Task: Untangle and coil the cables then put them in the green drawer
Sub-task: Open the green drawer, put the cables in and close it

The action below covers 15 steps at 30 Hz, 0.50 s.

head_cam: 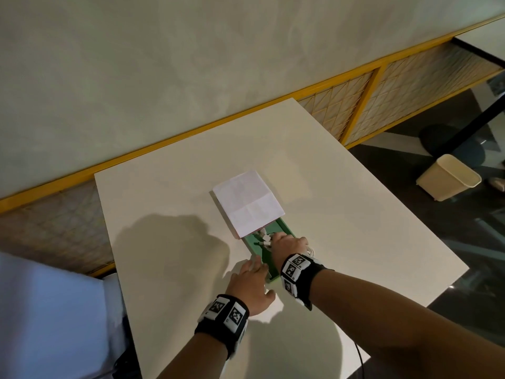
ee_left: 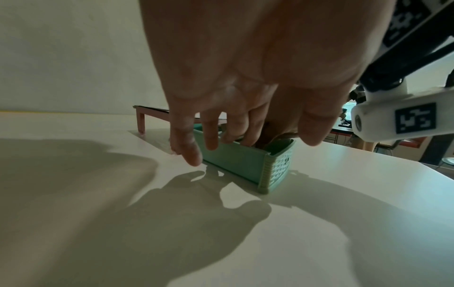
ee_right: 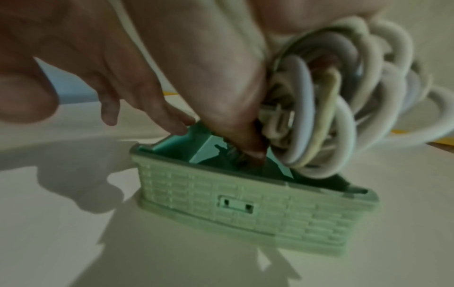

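A green drawer [head_cam: 285, 228] stands pulled out of a small unit on the white table [head_cam: 164, 214]. My right hand [head_cam: 277, 239] is over it, gripping a coil of white cable [head_cam: 310, 250]. In the right wrist view the coil [ee_right: 319, 106] hangs at the drawer's [ee_right: 221, 203] right rim, and the right hand [ee_right: 233, 116] reaches a fingertip inside. White plugs [head_cam: 263, 237] lie in the drawer. My left hand [head_cam: 255, 263] rests with nearly straight fingers against the drawer's left wall [ee_left: 233, 161]; the left fingers [ee_left: 211, 136] touch its rim.
A white sheet [head_cam: 247, 203] covers the top of the small unit, which has a brown frame [ee_left: 141, 120]. A cream bin [head_cam: 448, 177] stands on the dark floor beyond the table's right edge. A yellow-framed panel [head_cam: 379, 77] runs along the wall behind the table.
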{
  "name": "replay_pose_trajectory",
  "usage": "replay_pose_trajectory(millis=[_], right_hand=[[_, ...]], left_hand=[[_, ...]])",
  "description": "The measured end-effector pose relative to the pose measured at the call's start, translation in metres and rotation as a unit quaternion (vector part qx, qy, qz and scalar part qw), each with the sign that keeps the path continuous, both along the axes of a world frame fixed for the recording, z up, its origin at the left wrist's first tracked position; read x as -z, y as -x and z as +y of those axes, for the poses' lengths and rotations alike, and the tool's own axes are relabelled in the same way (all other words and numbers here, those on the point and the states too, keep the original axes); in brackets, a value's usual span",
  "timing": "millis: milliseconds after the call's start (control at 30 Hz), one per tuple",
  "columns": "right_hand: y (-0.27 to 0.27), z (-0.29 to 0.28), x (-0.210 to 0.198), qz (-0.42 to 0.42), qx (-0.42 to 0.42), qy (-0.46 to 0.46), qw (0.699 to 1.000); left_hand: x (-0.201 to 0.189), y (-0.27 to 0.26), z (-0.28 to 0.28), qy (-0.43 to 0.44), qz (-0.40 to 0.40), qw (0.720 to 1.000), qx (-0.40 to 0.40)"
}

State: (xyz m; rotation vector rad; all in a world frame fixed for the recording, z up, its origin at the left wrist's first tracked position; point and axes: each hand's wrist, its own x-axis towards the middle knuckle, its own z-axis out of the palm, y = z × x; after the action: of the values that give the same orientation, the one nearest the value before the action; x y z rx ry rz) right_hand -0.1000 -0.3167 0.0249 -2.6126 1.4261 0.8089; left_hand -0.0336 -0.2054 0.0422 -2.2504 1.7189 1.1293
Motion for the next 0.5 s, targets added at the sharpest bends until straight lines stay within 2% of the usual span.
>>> replay_pose_trajectory(millis=[133,300,500], right_hand=[[-0.007,0.001,0.002,-0.038,0.017,-0.003,0.999],[-0.01,0.003,0.007,-0.041,0.02,0.016,0.999],[-0.009,0.001,0.013,-0.016,-0.047,0.042,0.998]], left_hand=[[0.004,0.001,-0.001,-0.002,-0.007,1.0,0.005],[0.004,0.003,0.0,0.003,-0.004,1.0,-0.001],[0.001,0.008,-0.002,-0.011,-0.026,1.0,0.012]])
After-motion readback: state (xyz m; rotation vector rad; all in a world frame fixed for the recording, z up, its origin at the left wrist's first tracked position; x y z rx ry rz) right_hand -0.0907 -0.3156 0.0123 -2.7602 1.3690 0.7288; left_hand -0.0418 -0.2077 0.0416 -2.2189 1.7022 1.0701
